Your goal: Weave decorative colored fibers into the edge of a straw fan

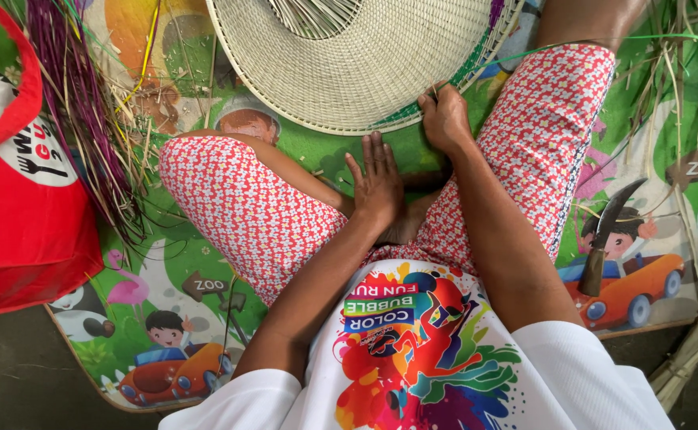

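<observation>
Right hand: we are pinching the near rim of the woven hat (357, 72) with our right hand (445, 119), fingers closed on the edge.
Left hand: we are resting our left hand (377, 185) flat, fingers spread, just below the rim.
Hat: it is lying on the play mat (166, 263) before our crossed legs.
Nearby: a curved knife (604, 239) is lying at our right.

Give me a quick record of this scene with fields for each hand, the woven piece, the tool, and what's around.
left hand: flat, fingers spread, holding nothing
right hand: fingers pinching the edge of the woven piece
woven piece: round, pale straw, loose green strands at its rim
knife: curved blade, wooden handle, lying on the mat at the person's right
mat: cartoon play mat
red bag: at the left
purple strands: bundle beside the red bag
</observation>
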